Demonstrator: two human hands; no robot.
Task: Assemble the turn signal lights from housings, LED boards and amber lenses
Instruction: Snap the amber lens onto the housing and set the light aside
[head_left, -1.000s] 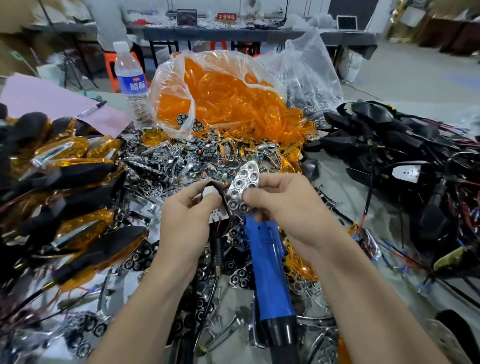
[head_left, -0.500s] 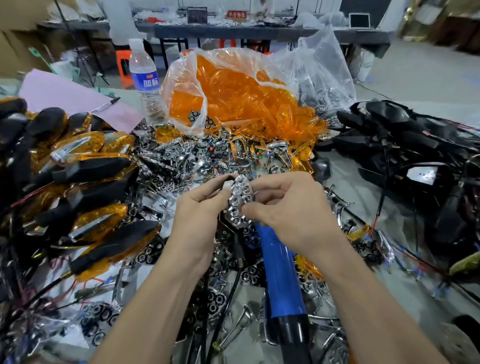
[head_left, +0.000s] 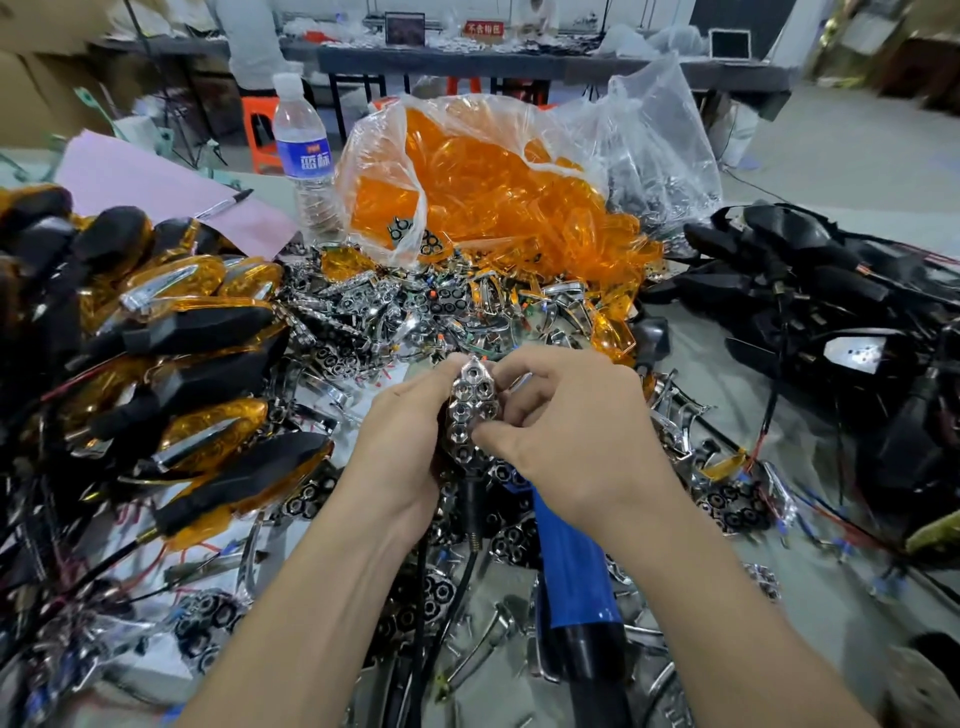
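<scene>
Where the two hands meet above the middle of the cluttered grey table (head_left: 696, 364), a teardrop-shaped chrome reflector plate (head_left: 471, 410) covered in hexagonal cells stands nearly upright between them, narrow tip up. The left hand (head_left: 400, 447) curls round its left edge with the thumb pressed near the tip. The right hand (head_left: 571, 441) pinches its right edge, thumb low on the face and bent forefinger higher up, with the other fingers curled behind. A black threaded stem (head_left: 474, 512) hangs just below the plate, so the plate seems to sit in a black housing, though the hands hide the join. Under the right wrist lies a blue-and-black electric screwdriver (head_left: 571, 571), its blue end towards the plate. Beyond the hands spreads a heap of loose chrome reflectors (head_left: 395, 312), and behind that a clear plastic bag of amber lenses (head_left: 467, 197) gapes open, with lenses spilling out to its right. A second clear bag of chrome parts (head_left: 660, 150) leans just beside it. To the left is a pile of finished turn signal lights (head_left: 197, 374), black bodies with amber lenses, and to the right a tangle of empty black housings with wires (head_left: 810, 291). At the far left of the table a clear water bottle with a blue label (head_left: 306, 156) stands upright next to a pink paper sheet (head_left: 156, 182) with a black marker pen (head_left: 224, 203) on it.
</scene>
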